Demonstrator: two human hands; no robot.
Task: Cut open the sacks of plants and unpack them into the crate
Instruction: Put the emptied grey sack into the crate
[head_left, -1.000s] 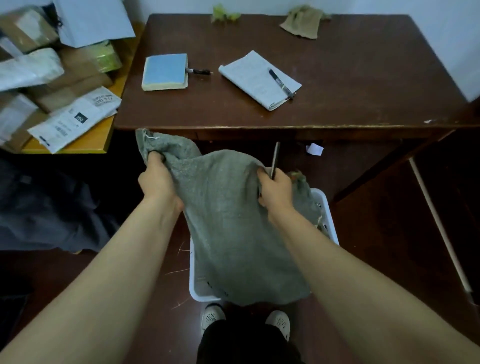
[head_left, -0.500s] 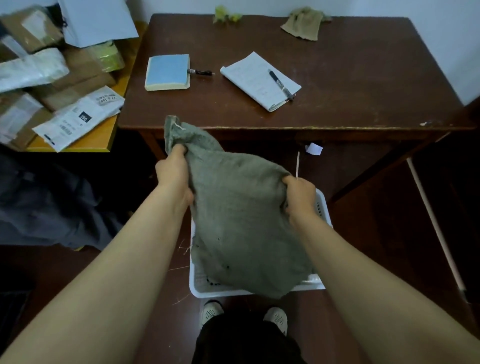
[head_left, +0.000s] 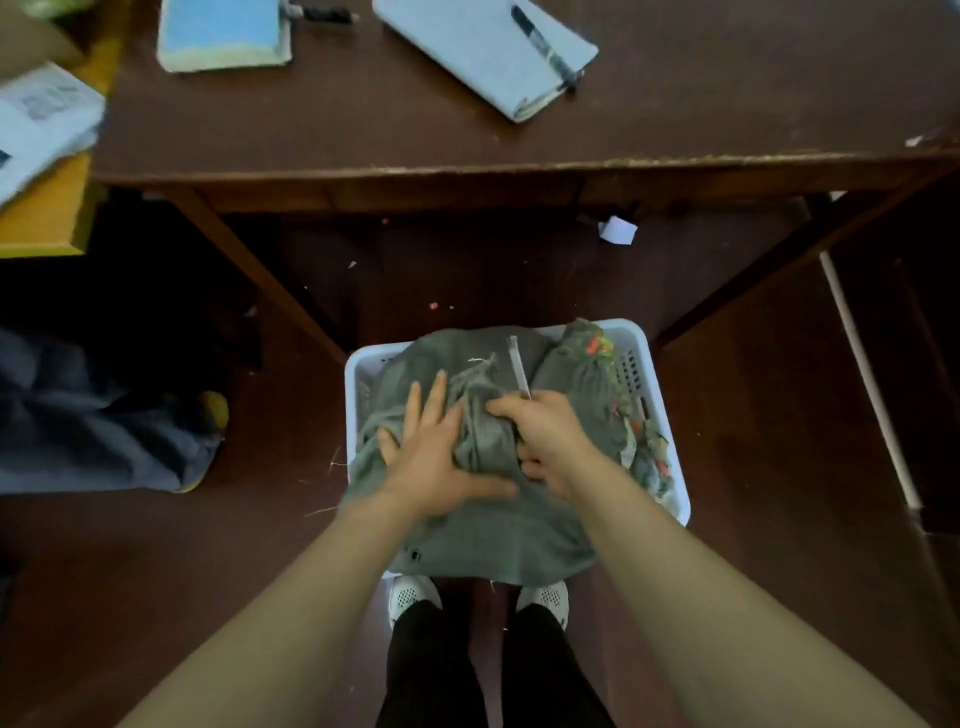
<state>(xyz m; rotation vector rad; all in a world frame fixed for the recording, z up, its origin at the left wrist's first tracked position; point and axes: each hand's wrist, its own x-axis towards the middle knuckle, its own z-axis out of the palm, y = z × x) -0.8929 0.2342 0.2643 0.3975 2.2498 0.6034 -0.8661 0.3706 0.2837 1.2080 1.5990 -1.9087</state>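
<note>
While your left hand (head_left: 431, 457) lies flat on the grey sack (head_left: 498, 535) in the white crate (head_left: 636, 338), your right hand (head_left: 545, 441) grips the knife (head_left: 518, 369); a slip could nick that flat hand.

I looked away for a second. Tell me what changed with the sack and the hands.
The sack came down from mid-air into the crate. The left hand let go of its corner and now presses flat on it. The right hand still grips the blade. The crate and the desk stayed put.
</note>
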